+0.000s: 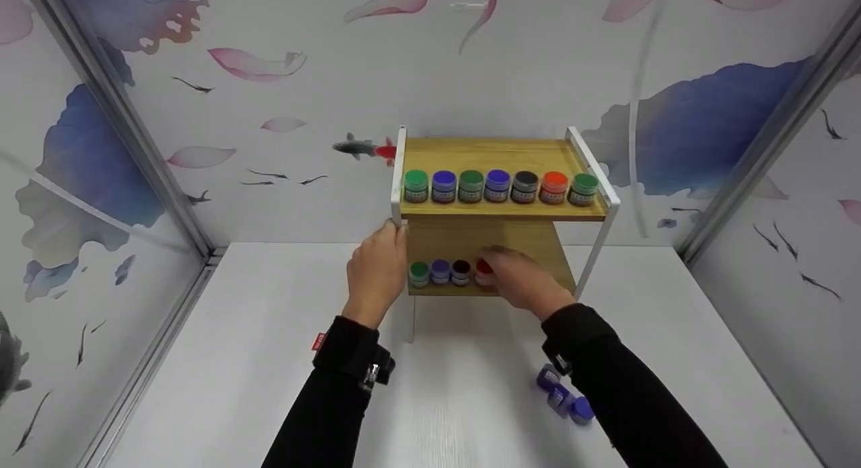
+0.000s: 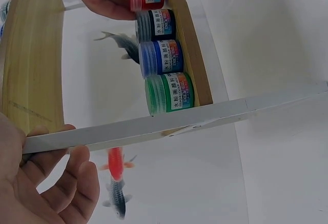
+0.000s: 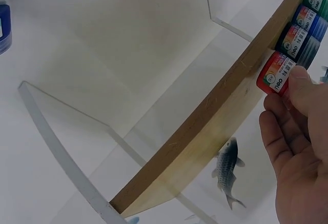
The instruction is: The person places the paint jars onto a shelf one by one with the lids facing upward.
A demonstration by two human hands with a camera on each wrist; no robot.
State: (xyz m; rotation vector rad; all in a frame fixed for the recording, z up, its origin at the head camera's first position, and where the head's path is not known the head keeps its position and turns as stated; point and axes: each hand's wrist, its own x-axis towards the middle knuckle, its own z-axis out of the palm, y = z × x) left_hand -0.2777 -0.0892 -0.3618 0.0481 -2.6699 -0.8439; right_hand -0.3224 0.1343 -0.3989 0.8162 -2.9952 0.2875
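My left hand (image 1: 377, 273) grips the white side frame (image 2: 123, 130) of a two-tier wooden shelf (image 1: 494, 236), at the left just below the upper board. In the right wrist view, my right hand (image 3: 305, 131) pinches a red paint jar (image 3: 277, 73) between thumb and fingers, its base at the lower board's front edge. Beside it in a row stand a black-capped jar (image 2: 156, 25), a blue jar (image 2: 161, 57) and a green jar (image 2: 170, 92), the green one nearest the left frame. In the head view my right fingers partly cover the red jar.
On the upper board a row of several paint jars (image 1: 498, 185) runs along the front, with green, blue, black and orange-red caps. Three blue jars (image 1: 559, 399) lie on the white table (image 1: 269, 360) near my right forearm. Patterned walls (image 1: 471, 71) enclose the back and sides.
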